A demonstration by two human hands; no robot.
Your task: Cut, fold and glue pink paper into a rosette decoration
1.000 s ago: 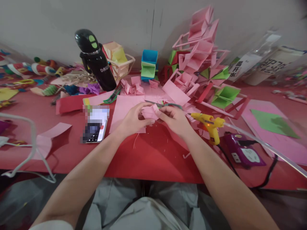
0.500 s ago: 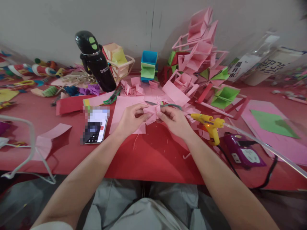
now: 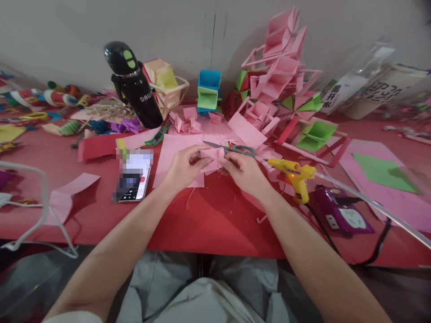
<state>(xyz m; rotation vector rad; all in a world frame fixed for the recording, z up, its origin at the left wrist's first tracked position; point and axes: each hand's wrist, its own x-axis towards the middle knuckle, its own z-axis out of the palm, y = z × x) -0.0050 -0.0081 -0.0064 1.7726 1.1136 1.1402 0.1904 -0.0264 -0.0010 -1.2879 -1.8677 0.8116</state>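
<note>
Over the red worktop [image 3: 215,224], well in from its near edge, the left hand [image 3: 183,167] and right hand [image 3: 245,172] both pinch a folded pink paper [image 3: 210,159], the right sitting lower than before and baring more of the scissors [image 3: 232,147].

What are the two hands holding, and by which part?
A small folded pink paper piece: the left hand pinches it near its left edge, the right hand near its right edge.

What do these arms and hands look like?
These are a person's: the left hand and right hand wear no gloves. The left forearm and right forearm are bare, with no watch or bracelet visible. A pale sleeve edge shows at bottom left.
</note>
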